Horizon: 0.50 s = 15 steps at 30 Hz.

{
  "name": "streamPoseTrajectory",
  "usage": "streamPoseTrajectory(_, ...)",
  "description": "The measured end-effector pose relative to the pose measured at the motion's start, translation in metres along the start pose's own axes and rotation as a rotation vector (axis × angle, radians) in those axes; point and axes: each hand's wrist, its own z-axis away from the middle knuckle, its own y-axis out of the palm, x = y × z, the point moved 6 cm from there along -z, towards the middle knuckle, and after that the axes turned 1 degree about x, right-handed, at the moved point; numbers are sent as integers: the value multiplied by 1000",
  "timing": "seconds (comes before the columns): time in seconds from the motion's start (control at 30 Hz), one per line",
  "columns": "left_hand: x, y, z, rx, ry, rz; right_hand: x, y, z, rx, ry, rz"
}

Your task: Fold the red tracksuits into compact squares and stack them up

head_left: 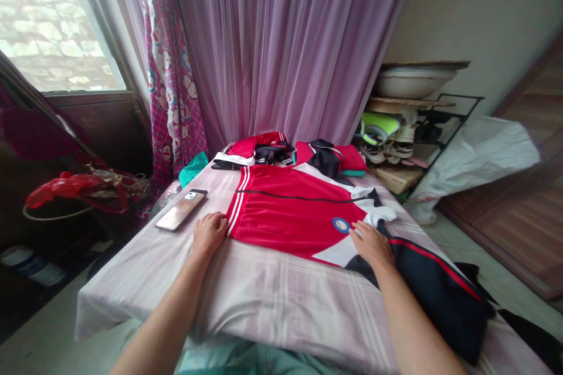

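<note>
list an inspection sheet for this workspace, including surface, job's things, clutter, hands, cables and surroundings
Surface: pale checked tablecloth, wrinkled along the near side
Job's things: red jacket spread out, round badge facing up, a dark sleeve reaching the near right
Clutter: phone at left; folded clothes at the far side
Hands: left hand at the striped hem; right hand beside the badge; grip unclear
Cables: thin pale loop at left, possibly one
Surroundings: purple curtain behind, window left, basin right
</note>
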Motion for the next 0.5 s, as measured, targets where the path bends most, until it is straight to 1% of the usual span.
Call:
streamPoseTrajectory(0.13,0,1,-1,9,-7,-4,-2,0,-1,-18,-19,-21)
streamPoseTrajectory(0.27,1,-1,-1,-8,-13,4,-1,0,-1,-12,-5,-30)
streamPoseTrajectory(0.5,1,0,-2,3,1,2,14,-13,5,-39,35,2)
